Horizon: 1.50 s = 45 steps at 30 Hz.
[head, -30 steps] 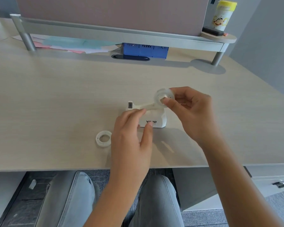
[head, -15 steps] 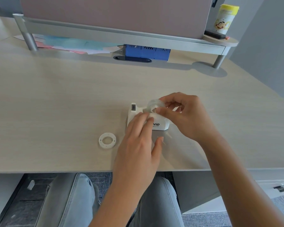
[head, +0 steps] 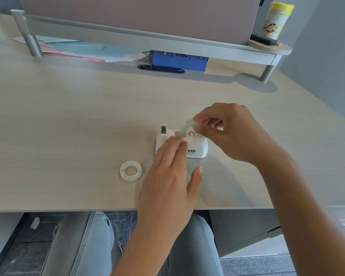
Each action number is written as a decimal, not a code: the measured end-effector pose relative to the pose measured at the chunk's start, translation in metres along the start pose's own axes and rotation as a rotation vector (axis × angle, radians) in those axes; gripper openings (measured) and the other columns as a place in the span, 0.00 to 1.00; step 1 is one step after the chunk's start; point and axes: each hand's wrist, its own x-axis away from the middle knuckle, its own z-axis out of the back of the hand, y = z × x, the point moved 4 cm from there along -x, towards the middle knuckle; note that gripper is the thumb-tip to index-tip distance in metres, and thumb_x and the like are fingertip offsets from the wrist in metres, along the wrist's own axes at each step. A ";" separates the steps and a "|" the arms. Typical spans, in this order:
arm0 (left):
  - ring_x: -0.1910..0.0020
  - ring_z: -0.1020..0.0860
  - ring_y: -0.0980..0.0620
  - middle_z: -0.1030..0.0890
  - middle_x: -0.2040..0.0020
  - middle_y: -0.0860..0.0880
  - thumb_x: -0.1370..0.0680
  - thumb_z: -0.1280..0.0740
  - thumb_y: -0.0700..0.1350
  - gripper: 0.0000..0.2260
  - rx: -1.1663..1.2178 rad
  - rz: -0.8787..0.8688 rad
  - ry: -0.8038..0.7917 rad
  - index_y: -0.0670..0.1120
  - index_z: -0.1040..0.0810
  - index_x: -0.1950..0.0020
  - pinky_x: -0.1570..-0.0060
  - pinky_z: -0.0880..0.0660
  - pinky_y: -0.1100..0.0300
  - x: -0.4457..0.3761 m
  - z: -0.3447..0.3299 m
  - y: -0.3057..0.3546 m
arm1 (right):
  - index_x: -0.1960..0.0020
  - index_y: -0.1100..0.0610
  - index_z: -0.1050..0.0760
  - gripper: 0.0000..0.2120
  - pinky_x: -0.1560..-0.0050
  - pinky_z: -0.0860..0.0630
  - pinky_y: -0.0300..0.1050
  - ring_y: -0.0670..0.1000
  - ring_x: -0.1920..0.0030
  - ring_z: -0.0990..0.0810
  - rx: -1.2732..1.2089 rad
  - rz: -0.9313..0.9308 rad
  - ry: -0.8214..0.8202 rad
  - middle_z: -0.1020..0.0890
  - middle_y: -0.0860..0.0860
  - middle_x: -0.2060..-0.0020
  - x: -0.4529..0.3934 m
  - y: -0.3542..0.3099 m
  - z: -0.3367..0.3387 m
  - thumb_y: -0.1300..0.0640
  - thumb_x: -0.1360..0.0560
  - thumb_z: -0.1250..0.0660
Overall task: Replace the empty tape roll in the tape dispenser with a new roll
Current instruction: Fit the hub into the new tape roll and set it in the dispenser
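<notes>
A small white tape dispenser (head: pixel 197 148) stands on the desk, cutter end to the left. My left hand (head: pixel 167 176) rests its fingers on the dispenser's near side and top, holding it down. My right hand (head: pixel 233 132) pinches a clear new tape roll (head: pixel 189 126) by its rim, and the roll sits partly down in the dispenser's cradle, tilted. A white empty core ring (head: pixel 130 171) lies flat on the desk to the left of my left hand, apart from everything.
A monitor shelf (head: pixel 147 34) on metal legs runs along the back, with coloured papers (head: pixel 84 49) and a blue box (head: pixel 179 60) under it. A yellow-lidded canister (head: pixel 275 20) stands at the back right. The desk's front edge (head: pixel 88 209) is close to my wrists.
My right hand has lowered the new roll from above the dispenser down into its cradle. My left hand has shifted forward onto the dispenser body.
</notes>
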 end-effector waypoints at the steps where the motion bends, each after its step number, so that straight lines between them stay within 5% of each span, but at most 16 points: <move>1: 0.25 0.29 0.50 0.25 0.26 0.50 0.20 0.33 0.52 0.23 -0.001 -0.001 -0.001 0.44 0.26 0.27 0.35 0.23 0.54 0.000 0.000 0.000 | 0.46 0.50 0.13 0.07 0.48 0.19 0.42 0.47 0.54 0.16 -0.007 0.004 0.012 0.15 0.48 0.55 0.001 0.001 0.001 0.58 0.21 0.27; 8: 0.23 0.31 0.51 0.27 0.25 0.52 0.19 0.36 0.55 0.24 -0.016 0.013 -0.022 0.46 0.27 0.26 0.36 0.23 0.55 -0.001 -0.001 0.000 | 0.44 0.51 0.13 0.07 0.47 0.19 0.46 0.50 0.54 0.16 0.013 0.009 0.010 0.15 0.49 0.53 0.003 0.005 0.000 0.57 0.22 0.26; 19: 0.24 0.30 0.52 0.26 0.26 0.50 0.19 0.40 0.56 0.26 -0.028 -0.006 -0.017 0.44 0.27 0.25 0.31 0.25 0.55 -0.001 0.000 0.000 | 0.47 0.48 0.13 0.08 0.58 0.27 0.32 0.39 0.58 0.22 0.212 -0.054 -0.114 0.19 0.43 0.58 -0.013 -0.011 -0.002 0.57 0.22 0.29; 23: 0.24 0.32 0.52 0.27 0.25 0.50 0.19 0.41 0.56 0.27 -0.014 -0.009 -0.027 0.43 0.29 0.24 0.27 0.32 0.60 -0.001 -0.001 0.001 | 0.48 0.47 0.13 0.10 0.55 0.22 0.41 0.46 0.56 0.20 0.283 -0.058 -0.130 0.18 0.43 0.58 -0.018 -0.018 -0.002 0.59 0.22 0.30; 31: 0.22 0.33 0.51 0.28 0.24 0.48 0.19 0.40 0.55 0.27 0.016 -0.008 -0.029 0.42 0.29 0.23 0.25 0.33 0.58 -0.002 0.002 0.004 | 0.48 0.51 0.13 0.08 0.61 0.31 0.27 0.37 0.62 0.23 0.218 -0.033 -0.047 0.22 0.39 0.63 -0.014 -0.014 -0.010 0.58 0.23 0.29; 38: 0.32 0.26 0.50 0.23 0.34 0.49 0.21 0.30 0.47 0.18 0.220 0.160 0.092 0.45 0.22 0.32 0.39 0.37 0.74 -0.011 0.020 0.006 | 0.48 0.49 0.12 0.09 0.61 0.29 0.26 0.37 0.61 0.23 0.088 -0.090 -0.029 0.22 0.41 0.61 -0.006 -0.011 -0.008 0.59 0.22 0.29; 42: 0.43 0.24 0.44 0.16 0.47 0.47 0.22 0.29 0.51 0.12 0.015 0.259 0.147 0.46 0.15 0.43 0.43 0.26 0.50 -0.045 0.041 0.008 | 0.45 0.49 0.12 0.08 0.57 0.29 0.30 0.43 0.57 0.21 0.048 -0.103 0.010 0.19 0.49 0.54 0.000 -0.005 -0.010 0.56 0.22 0.28; 45: 0.43 0.24 0.44 0.13 0.49 0.51 0.21 0.32 0.56 0.13 -0.108 0.332 0.059 0.51 0.12 0.48 0.44 0.29 0.48 -0.064 0.041 0.009 | 0.46 0.50 0.11 0.07 0.52 0.21 0.42 0.48 0.55 0.17 -0.019 -0.076 0.047 0.17 0.51 0.53 0.002 -0.001 -0.011 0.54 0.22 0.27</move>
